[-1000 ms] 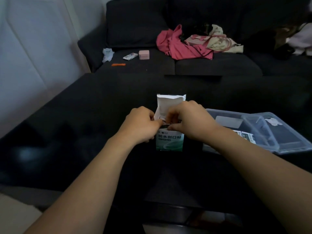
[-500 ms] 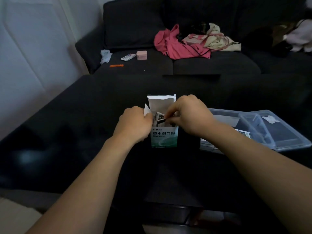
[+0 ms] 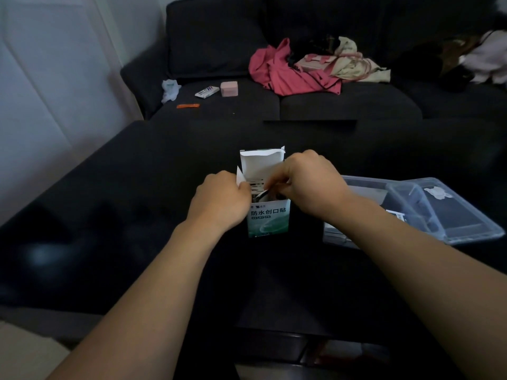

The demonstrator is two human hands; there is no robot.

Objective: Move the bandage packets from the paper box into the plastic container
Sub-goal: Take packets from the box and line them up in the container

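Observation:
A small white and green paper box stands upright on the dark table, its top flap raised. My left hand grips the box's left side. My right hand reaches into the open top, fingers pinched on bandage packets that stick up inside. To the right lies a clear plastic container with its lid folded open; a few packets rest in its near part.
The dark table stretches left and forward. Behind it stands a dark sofa with a pink garment, a beige bag, a small pink box and other small items.
My right hand has pushed its fingers deeper into the box and closed on the packets. The flap stands more upright. My left hand stays on the box.

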